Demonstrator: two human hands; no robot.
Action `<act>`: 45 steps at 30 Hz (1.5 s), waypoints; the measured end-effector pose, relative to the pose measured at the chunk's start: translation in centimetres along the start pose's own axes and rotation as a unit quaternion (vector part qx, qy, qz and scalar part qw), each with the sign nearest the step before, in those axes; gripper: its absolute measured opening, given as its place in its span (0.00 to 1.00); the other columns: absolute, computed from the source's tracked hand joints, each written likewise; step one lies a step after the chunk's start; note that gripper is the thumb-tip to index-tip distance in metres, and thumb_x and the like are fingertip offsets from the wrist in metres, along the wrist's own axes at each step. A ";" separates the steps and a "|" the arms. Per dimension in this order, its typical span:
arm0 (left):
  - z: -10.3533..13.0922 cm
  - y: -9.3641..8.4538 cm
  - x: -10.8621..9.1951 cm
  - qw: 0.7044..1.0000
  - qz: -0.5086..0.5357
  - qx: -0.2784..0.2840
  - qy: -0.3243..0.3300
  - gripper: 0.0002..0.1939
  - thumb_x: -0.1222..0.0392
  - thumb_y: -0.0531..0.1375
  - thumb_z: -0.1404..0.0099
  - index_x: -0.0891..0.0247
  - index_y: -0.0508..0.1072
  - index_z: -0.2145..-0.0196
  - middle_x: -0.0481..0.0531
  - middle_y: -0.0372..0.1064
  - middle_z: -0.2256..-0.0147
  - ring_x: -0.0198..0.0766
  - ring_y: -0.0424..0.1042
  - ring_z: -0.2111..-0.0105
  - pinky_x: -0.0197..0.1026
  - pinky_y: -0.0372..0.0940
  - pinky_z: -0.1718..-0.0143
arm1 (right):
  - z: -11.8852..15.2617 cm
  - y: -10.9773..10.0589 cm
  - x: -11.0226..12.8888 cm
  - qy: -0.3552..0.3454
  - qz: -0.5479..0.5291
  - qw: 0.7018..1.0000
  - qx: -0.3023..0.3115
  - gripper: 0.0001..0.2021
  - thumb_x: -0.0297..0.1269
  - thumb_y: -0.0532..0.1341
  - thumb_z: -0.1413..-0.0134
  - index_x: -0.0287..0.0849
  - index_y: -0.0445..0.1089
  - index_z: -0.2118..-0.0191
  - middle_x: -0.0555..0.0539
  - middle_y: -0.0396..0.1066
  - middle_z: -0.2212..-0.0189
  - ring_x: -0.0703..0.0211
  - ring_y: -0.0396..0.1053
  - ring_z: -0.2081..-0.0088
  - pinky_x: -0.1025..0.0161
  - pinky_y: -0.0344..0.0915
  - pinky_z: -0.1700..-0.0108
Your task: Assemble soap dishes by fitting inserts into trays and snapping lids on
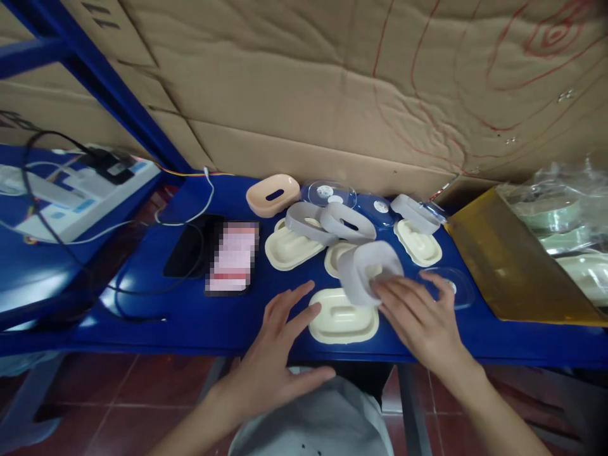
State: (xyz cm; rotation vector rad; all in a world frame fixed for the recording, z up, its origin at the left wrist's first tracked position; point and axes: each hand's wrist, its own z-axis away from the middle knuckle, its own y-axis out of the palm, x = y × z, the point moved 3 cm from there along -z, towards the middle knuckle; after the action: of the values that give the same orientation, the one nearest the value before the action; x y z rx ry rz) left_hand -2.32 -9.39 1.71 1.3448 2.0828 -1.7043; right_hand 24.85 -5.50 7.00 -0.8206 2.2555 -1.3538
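Stock: four grey shells point(332, 221) and one peach shell point(260, 197) were counted | smooth, rounded oblongs, plastic-looking | held grey shell point(350, 272) was pale, tilted, slightly blurred, at cream tray's point(342, 314) far right corner on blue worktop point(190, 323) | right hand point(420, 322): grip pinched its edge; left hand point(278, 342): grip was spread beside the tray

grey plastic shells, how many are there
4: a held shell in the right hand, a left shell and a middle shell side by side behind it, and a far-right shell at the back. Others may be hidden.
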 end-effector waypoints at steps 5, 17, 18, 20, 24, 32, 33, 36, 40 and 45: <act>-1.8 0.6 -1.3 0.998 -0.032 -0.015 0.044 0.47 0.48 0.70 0.29 0.50 0.49 0.24 0.68 0.54 0.26 0.61 0.59 0.28 0.70 0.59 0.31 | 1.8 -0.2 5.5 -0.031 -0.023 0.998 0.043 0.21 0.24 0.55 0.28 0.48 0.76 0.40 0.48 0.83 0.50 0.52 0.78 0.48 0.41 0.48 0.27; -1.8 0.3 0.8 0.995 0.077 0.059 -0.010 0.33 0.54 0.69 0.29 0.56 0.60 0.32 0.64 0.59 0.27 0.52 0.58 0.26 0.66 0.54 0.25 | 4.1 0.6 2.6 0.046 -0.129 0.991 0.000 0.13 0.31 0.64 0.28 0.50 0.75 0.43 0.47 0.83 0.48 0.49 0.77 0.42 0.44 0.60 0.34; -1.8 0.5 1.0 0.995 0.076 0.069 -0.014 0.33 0.56 0.69 0.29 0.56 0.60 0.33 0.64 0.58 0.26 0.52 0.58 0.25 0.67 0.53 0.25 | 4.3 0.8 2.8 0.050 -0.129 0.990 -0.004 0.13 0.30 0.64 0.29 0.51 0.76 0.43 0.48 0.83 0.49 0.49 0.78 0.43 0.44 0.61 0.35; -1.9 1.0 1.2 0.994 0.065 0.085 -0.015 0.32 0.58 0.69 0.30 0.57 0.60 0.34 0.65 0.57 0.26 0.52 0.57 0.25 0.69 0.50 0.24 | 4.6 1.2 3.1 0.060 -0.123 0.991 -0.009 0.14 0.30 0.65 0.29 0.51 0.76 0.43 0.48 0.84 0.50 0.48 0.78 0.43 0.43 0.62 0.36; -1.7 1.6 1.2 0.994 0.030 0.104 -0.002 0.32 0.58 0.68 0.29 0.58 0.60 0.33 0.68 0.57 0.26 0.54 0.59 0.26 0.72 0.46 0.23 | 5.3 1.8 3.5 0.064 -0.118 0.991 -0.007 0.15 0.31 0.65 0.29 0.52 0.76 0.41 0.48 0.83 0.50 0.47 0.78 0.43 0.43 0.64 0.37; -1.0 1.8 0.9 0.994 -0.033 0.106 0.018 0.29 0.58 0.68 0.28 0.60 0.63 0.34 0.69 0.56 0.27 0.56 0.62 0.27 0.74 0.49 0.26 | 7.3 2.8 3.8 0.041 -0.091 0.995 0.031 0.23 0.27 0.63 0.30 0.54 0.72 0.35 0.49 0.83 0.48 0.45 0.77 0.40 0.40 0.62 0.36; -1.0 1.8 0.8 0.993 -0.040 0.105 0.021 0.28 0.58 0.67 0.27 0.60 0.63 0.34 0.69 0.56 0.26 0.56 0.62 0.27 0.74 0.49 0.26 | 7.5 2.9 3.8 0.038 -0.092 0.994 0.034 0.23 0.27 0.64 0.30 0.54 0.72 0.35 0.48 0.83 0.49 0.44 0.77 0.40 0.40 0.62 0.35; -0.8 1.7 0.7 0.993 -0.058 0.103 0.031 0.27 0.57 0.66 0.26 0.60 0.64 0.35 0.71 0.55 0.26 0.57 0.61 0.27 0.75 0.48 0.26 | 7.6 3.1 4.0 0.037 -0.096 0.994 0.041 0.23 0.28 0.64 0.30 0.54 0.72 0.35 0.48 0.83 0.49 0.44 0.77 0.40 0.40 0.63 0.36; -0.5 1.7 0.7 0.992 -0.066 0.098 0.051 0.27 0.56 0.65 0.25 0.63 0.65 0.34 0.72 0.51 0.25 0.57 0.56 0.25 0.70 0.53 0.26 | 7.3 2.9 4.0 0.028 -0.095 0.995 0.020 0.21 0.28 0.66 0.32 0.51 0.73 0.38 0.48 0.84 0.50 0.44 0.77 0.40 0.40 0.63 0.36; -0.1 1.6 0.8 0.987 -0.114 0.073 0.081 0.27 0.54 0.64 0.23 0.62 0.65 0.32 0.71 0.49 0.24 0.57 0.55 0.24 0.66 0.59 0.27 | 7.3 3.2 4.2 0.028 -0.088 0.995 0.022 0.17 0.28 0.65 0.30 0.52 0.75 0.41 0.49 0.84 0.50 0.48 0.76 0.39 0.42 0.60 0.32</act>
State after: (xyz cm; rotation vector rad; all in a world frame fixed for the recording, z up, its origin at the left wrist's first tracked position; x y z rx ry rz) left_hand -1.63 -8.97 0.07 1.3724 2.3200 -1.9321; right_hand 25.12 -11.93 0.70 -0.9984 2.2305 -1.5174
